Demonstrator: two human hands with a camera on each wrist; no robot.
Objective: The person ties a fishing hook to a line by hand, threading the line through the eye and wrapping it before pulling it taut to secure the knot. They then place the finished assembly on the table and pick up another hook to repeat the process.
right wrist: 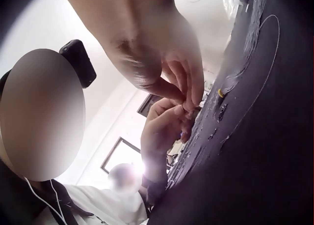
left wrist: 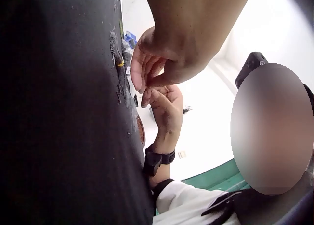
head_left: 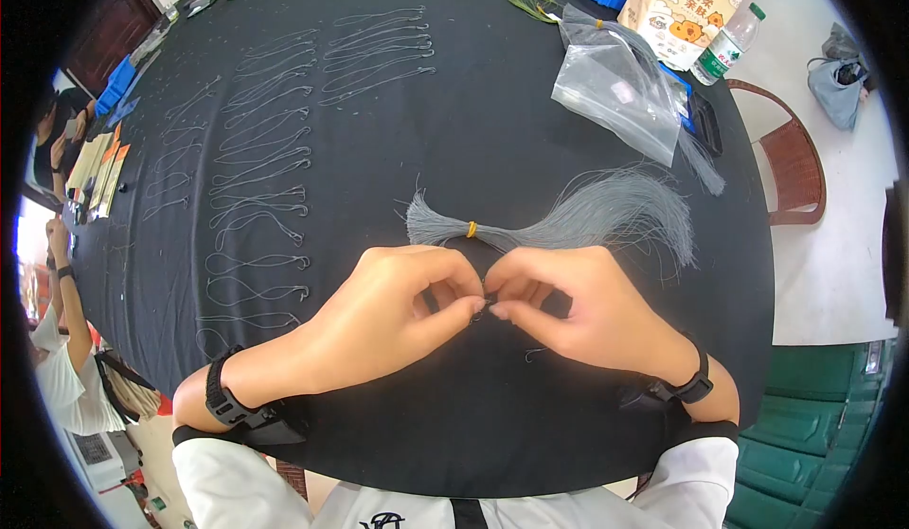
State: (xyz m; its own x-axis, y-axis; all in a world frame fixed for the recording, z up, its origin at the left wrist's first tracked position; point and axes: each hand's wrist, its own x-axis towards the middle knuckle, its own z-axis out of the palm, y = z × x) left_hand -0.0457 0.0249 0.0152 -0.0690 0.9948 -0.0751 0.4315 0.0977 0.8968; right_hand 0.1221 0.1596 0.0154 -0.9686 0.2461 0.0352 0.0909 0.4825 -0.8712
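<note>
Between both hands, close over the black-covered table, is a small dark piece of thin line (head_left: 481, 313), mostly hidden by the fingertips. My left hand (head_left: 402, 306) pinches it between thumb and index finger, the other fingers curled behind. From the other side my right hand (head_left: 578, 306) pinches it the same way, its fingertips right against the left ones. Just beyond the hands lies a bundle of grey strands (head_left: 559, 229), bound with a yellow band (head_left: 472, 230) and fanning out to the right. A short curved end of thin line (head_left: 532, 353) shows below the right hand.
Grey looped strands (head_left: 260, 174) lie in columns on the left of the black tablecloth (head_left: 473, 103). At the back right are a clear plastic bag (head_left: 606, 89), more banded strands, a tissue box (head_left: 684, 8) and a water bottle (head_left: 729, 46). Other people sit at far left.
</note>
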